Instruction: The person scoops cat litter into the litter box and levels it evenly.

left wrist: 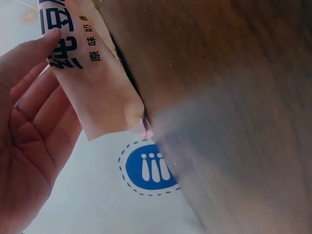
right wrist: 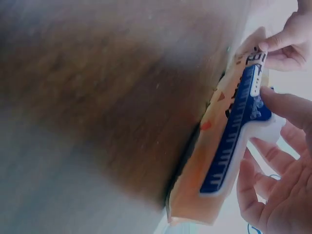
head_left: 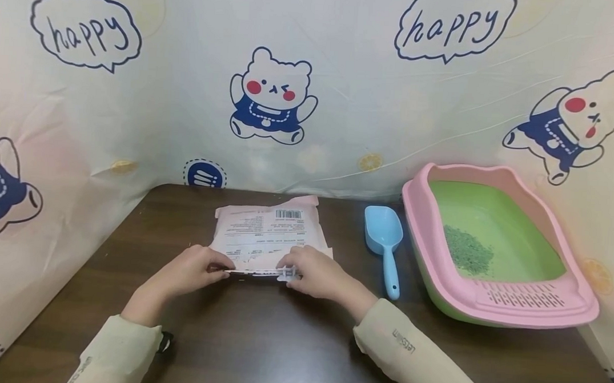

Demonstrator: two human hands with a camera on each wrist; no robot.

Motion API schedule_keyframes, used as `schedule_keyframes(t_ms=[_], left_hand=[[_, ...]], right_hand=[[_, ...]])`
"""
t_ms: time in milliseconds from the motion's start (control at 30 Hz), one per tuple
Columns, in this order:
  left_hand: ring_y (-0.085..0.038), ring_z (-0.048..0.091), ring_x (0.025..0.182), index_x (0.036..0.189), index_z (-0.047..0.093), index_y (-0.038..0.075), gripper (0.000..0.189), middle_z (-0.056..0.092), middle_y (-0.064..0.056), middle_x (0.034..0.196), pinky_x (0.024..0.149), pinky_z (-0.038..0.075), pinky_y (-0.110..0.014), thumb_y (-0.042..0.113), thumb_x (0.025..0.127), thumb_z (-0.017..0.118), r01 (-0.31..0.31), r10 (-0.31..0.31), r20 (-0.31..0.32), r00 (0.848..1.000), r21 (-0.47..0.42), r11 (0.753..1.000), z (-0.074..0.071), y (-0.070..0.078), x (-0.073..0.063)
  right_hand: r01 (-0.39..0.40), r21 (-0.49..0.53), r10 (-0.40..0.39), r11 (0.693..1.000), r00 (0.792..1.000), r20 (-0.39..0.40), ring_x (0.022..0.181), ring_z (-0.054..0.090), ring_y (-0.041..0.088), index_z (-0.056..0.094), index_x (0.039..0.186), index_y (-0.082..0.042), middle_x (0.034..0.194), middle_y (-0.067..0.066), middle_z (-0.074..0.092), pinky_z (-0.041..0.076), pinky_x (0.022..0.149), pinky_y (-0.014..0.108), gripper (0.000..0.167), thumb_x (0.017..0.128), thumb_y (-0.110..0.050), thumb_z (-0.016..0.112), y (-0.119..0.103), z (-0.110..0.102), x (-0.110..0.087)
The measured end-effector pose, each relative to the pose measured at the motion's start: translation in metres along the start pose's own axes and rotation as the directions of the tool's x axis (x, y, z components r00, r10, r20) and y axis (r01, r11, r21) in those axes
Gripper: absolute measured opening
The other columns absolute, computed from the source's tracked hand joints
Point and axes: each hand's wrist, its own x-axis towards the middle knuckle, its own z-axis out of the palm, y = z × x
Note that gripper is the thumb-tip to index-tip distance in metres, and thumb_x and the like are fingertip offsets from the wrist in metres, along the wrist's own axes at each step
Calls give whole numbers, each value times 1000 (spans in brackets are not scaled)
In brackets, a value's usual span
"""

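A pale pink printed bag (head_left: pixel 269 230), probably cat litter, lies on the table with its near edge folded. At that edge's left end, my left hand (head_left: pixel 195 271) pinches the bag between thumb and fingers. My right hand (head_left: pixel 318 272) pinches the edge further right, thumb in front and fingers behind. In the right wrist view a blue-and-white strip (right wrist: pixel 236 131) with notched marks runs along the fold beside my right thumb. Whether it is print or a clip, I cannot tell. Dark lettering on the bag (left wrist: pixel 100 97) shows in the left wrist view.
Right of the bag lies a light blue scoop (head_left: pixel 384 235). Beyond it stands a pink-rimmed green litter tray (head_left: pixel 521 235) holding a small patch of green granules (head_left: pixel 466 251). A printed cloth (head_left: pixel 342 101) hangs behind the brown table (head_left: pixel 259 349).
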Motion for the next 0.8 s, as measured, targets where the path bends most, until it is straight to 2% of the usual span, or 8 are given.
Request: schedule_keyframes(t_ms=[200, 300, 400, 467, 567, 633, 800], left_hand=[[-8, 59, 79, 98, 80, 18, 14, 76, 3, 97, 70, 48, -24, 14, 85, 77, -27, 28, 42, 999, -31, 999, 3, -4, 2], [-8, 59, 80, 98, 80, 18, 14, 76, 4, 96, 72, 48, -25, 13, 84, 77, -18, 20, 53, 998, -41, 999, 2, -5, 3], [-9, 60, 82, 99, 80, 18, 15, 76, 4, 96, 78, 49, -32, 14, 84, 78, 4, -1, 55, 998, -57, 998, 2, -7, 5], [-11, 61, 85, 100, 80, 17, 16, 76, 2, 98, 86, 48, -41, 14, 84, 78, 22, -20, 45, 999, -58, 998, 2, -9, 6], [-14, 63, 89, 101, 80, 16, 17, 77, 1, 100, 90, 47, -49, 14, 84, 78, 37, -35, 32, 999, -54, 998, 3, -12, 8], [-14, 63, 90, 102, 80, 16, 18, 76, 0, 101, 91, 48, -49, 13, 84, 77, 47, -45, 30, 999, -50, 998, 4, -13, 9], [-14, 61, 86, 104, 79, 13, 19, 76, -2, 102, 79, 52, -34, 13, 85, 77, 51, -48, 56, 997, -52, 997, 3, -11, 11]], right_hand=[[-31, 19, 30, 999, 997, 74, 89, 55, 11, 73, 114, -14, 104, -2, 67, 49, 86, 27, 30, 85, -18, 78, 13, 3, -6], [-57, 29, 55, 998, 995, 83, 88, 55, 12, 73, 113, -14, 104, -2, 67, 49, 84, 27, 30, 84, -20, 79, 17, 6, -6], [-72, 38, 69, 997, 994, 83, 86, 54, 12, 74, 112, -14, 103, -2, 67, 48, 81, 25, 30, 84, -22, 80, 19, 8, -4], [-79, 40, 75, 996, 994, 82, 85, 54, 12, 74, 111, -14, 102, -2, 66, 48, 79, 25, 30, 83, -23, 80, 20, 8, -2], [-91, 36, 88, 995, 993, 83, 84, 53, 12, 74, 111, -15, 101, -2, 66, 47, 78, 25, 30, 83, -23, 81, 21, 8, 2], [-98, 28, 95, 995, 991, 89, 85, 53, 12, 74, 111, -15, 101, -2, 66, 47, 78, 25, 30, 83, -24, 81, 21, 8, 3], [-122, 11, 120, 993, 989, 91, 93, 57, 13, 73, 115, -16, 111, -1, 68, 51, 87, 30, 29, 87, -24, 76, 23, -2, -1]])
